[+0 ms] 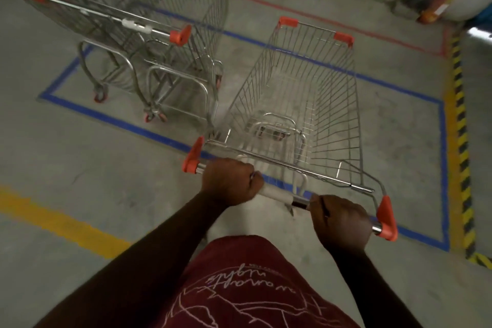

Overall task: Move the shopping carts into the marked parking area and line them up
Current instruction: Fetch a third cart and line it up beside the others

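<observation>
Biggest thing down here is the blue taped rectangle (pixel 442 141) on the concrete floor (pixel 66 168), stretching from about 9 o'clock across to 3. Off at 10 to 11 o'clock there's a parked cart (pixel 149 34) already inside it, looks like more than one nested together but it's blurry so can't swear to it. My own cart (pixel 306 104) sits dead centre, basket pointing to 12, nose inside the blue line, handle end just over the near edge. Its left side is close to the parked one's rear frame around 11, touching or not I can't tell. A yellow-black hazard strip (pixel 459 141) runs down the 3 o'clock side, a red taped outline (pixel 346 17) at 1, a yellow floor line (pixel 61 224) at 8. My left hand (pixel 229 181) and right hand (pixel 342 220) are both fisted tight around the handlebar (pixel 277 196).
</observation>
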